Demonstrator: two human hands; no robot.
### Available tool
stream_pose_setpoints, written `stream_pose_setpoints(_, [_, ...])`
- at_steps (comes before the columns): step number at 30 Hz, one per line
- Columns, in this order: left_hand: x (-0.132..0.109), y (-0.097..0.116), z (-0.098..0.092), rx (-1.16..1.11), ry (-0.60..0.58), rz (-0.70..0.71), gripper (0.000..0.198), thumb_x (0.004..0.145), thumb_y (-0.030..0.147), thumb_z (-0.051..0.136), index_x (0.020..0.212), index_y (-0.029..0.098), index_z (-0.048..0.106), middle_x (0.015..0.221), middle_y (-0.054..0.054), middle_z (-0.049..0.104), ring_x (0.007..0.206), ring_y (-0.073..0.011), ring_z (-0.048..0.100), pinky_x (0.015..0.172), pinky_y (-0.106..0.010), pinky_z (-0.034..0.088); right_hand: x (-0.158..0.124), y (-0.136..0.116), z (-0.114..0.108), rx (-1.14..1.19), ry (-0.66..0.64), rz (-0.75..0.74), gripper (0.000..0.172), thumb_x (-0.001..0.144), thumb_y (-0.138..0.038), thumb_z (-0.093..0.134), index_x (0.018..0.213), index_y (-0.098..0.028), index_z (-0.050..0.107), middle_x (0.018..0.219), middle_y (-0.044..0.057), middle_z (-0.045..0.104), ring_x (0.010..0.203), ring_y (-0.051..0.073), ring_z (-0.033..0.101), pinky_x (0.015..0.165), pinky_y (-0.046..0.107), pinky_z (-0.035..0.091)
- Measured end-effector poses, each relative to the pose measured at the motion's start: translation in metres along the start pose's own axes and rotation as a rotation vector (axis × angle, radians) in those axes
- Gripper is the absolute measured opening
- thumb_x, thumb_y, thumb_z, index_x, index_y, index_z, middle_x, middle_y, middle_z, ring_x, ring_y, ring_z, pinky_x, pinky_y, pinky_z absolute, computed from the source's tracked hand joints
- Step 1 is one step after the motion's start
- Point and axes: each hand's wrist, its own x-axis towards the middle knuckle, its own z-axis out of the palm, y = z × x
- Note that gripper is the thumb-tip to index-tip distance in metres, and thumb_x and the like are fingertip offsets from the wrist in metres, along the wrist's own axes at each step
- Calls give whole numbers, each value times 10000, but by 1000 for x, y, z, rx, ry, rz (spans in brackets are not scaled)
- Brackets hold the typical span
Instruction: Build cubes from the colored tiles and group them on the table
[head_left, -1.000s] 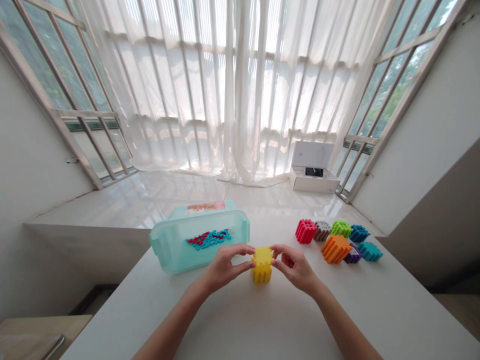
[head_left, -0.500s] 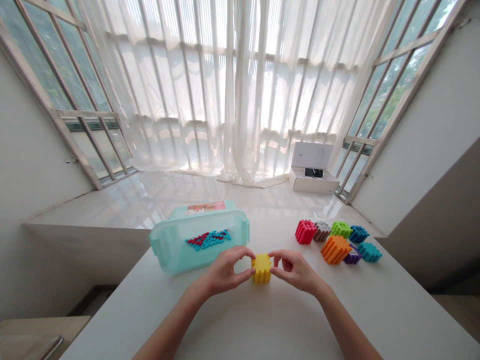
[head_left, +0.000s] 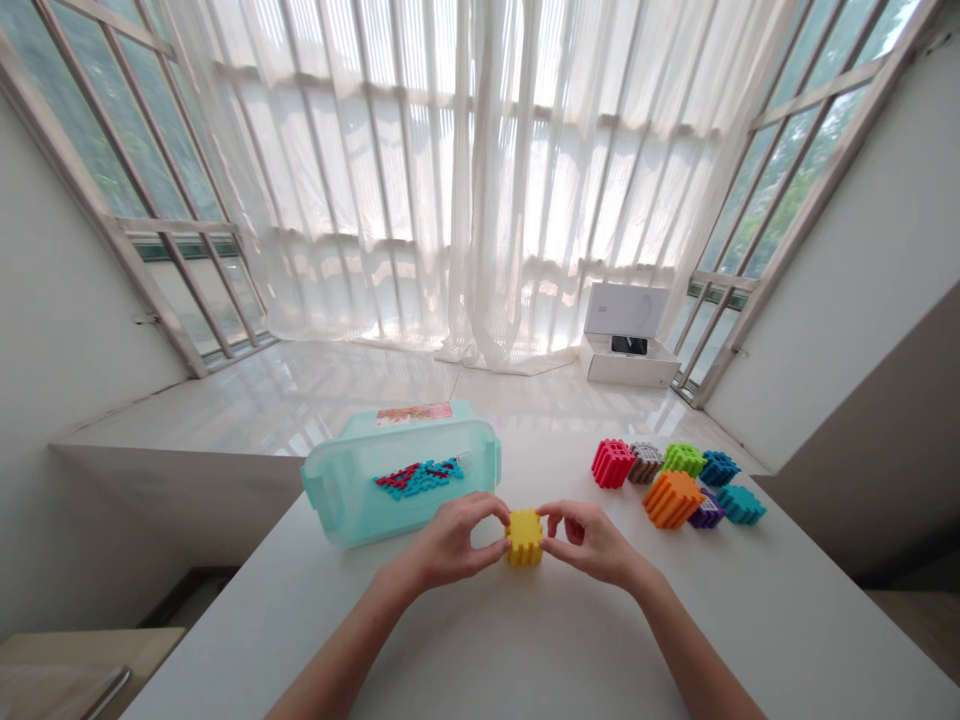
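Note:
A yellow toy block (head_left: 525,538) with notched edges is at the middle of the white table, its flat top facing up. My left hand (head_left: 456,542) pinches its left side between thumb and fingertips. From the right, my right hand (head_left: 589,540) grips the opposite side in the same way, its other fingers curled. Just beyond my left hand lies a translucent teal plastic bin (head_left: 330,500), with red and blue puzzle-like pieces (head_left: 420,478) in it.
To the right is a group of notched blocks, among them a red block (head_left: 613,464), an orange block (head_left: 673,500) and a teal block (head_left: 741,504). A white box (head_left: 628,370) holding a dark phone-like object (head_left: 628,345) stands on the sill (head_left: 517,395) behind. Sheer curtains (head_left: 480,200) hang beyond.
Almost nothing differs. Both hands keep their hold on the yellow block, and the whole view has shifted very slightly.

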Motion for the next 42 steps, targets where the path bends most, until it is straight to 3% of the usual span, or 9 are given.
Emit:
stream_pose_setpoints(11, [-1,-3,2,21,7,-26,235,809,258,645,1042,237,627,1032,-34,704,951,-201,656,846,-332,535,-1,3,-1,-1,-24,24,350,801,-263,705,1141,-194,660,801,-7,640,521,70,347,474,199,347])
stream_pose_setpoints(17, [-6,-11,-2,-26,-51,-102,595,720,319,767,1249,255,502,1105,-60,694,999,-235,668,879,-383,549,-2,-3,-13,-21,1,28,421,853,-383,678,1220,-181,633,843,17,645,525,75,370,473,203,364])
stream_pose_setpoints(21, [-9,-17,8,-12,-122,-138,893,650,316,819,1422,278,372,1155,-74,679,1020,-264,668,909,-396,542,0,-6,-21,-52,125,-6,428,897,-463,618,1200,-161,641,835,27,641,517,78,361,480,217,359])
stream_pose_setpoints(24, [-10,-21,20,5,-100,-100,1042,619,269,825,1502,282,272,1274,-93,624,1097,-287,642,957,-398,524,1,-9,-25,-38,221,-9,455,909,-510,583,1184,-153,647,815,26,625,506,82,368,475,223,354])
stream_pose_setpoints(27, [-8,-25,29,10,-51,-34,1038,616,231,809,1503,291,274,1388,-101,549,1172,-301,602,1008,-413,498,-7,-12,-26,-8,289,6,468,912,-529,571,1174,-151,657,800,26,613,511,91,396,481,228,367])
stream_pose_setpoints(31, [-5,-31,36,15,-18,-18,1008,624,227,785,1492,285,277,1335,-91,590,1153,-295,611,1022,-425,488,-42,-9,-13,29,334,68,451,931,-526,547,1174,-164,661,825,38,610,538,108,425,498,240,381])
stream_pose_setpoints(37, [-2,-36,40,3,-39,-25,941,638,251,758,1452,262,286,1300,-108,603,1157,-299,605,1014,-416,486,-104,3,21,41,271,213,439,938,-542,519,1154,-192,675,831,40,627,562,133,476,525,258,413])
stream_pose_setpoints(42, [5,-34,48,-32,-19,-19,877,658,216,710,1415,268,272,1169,-77,643,1070,-258,632,978,-385,493,-109,-9,39,-55,179,192,378,921,-489,562,1139,-202,674,847,36,671,538,118,464,547,255,414])
